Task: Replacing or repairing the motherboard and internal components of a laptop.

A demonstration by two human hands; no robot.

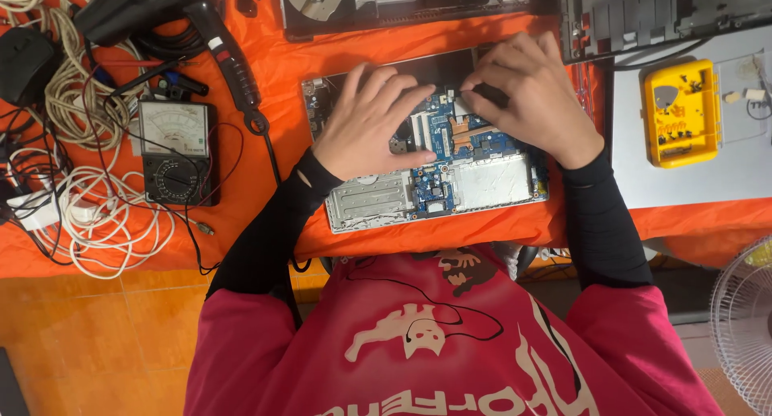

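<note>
The right hand (529,94) pinches a small dark part on the opened laptop base (426,162), which lies mid-table at the near edge. The left hand (371,122) presses flat, fingers spread, beside it. An analog multimeter (175,150) and white cables (96,215) lie toward the left edge, a yellow case (680,113) right.

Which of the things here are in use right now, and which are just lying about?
In use: opened laptop base; left hand flat on it; right hand at its upper edge.

Lying about: analog multimeter, white cable coil, yellow parts tray, soldering tool, fan.
</note>
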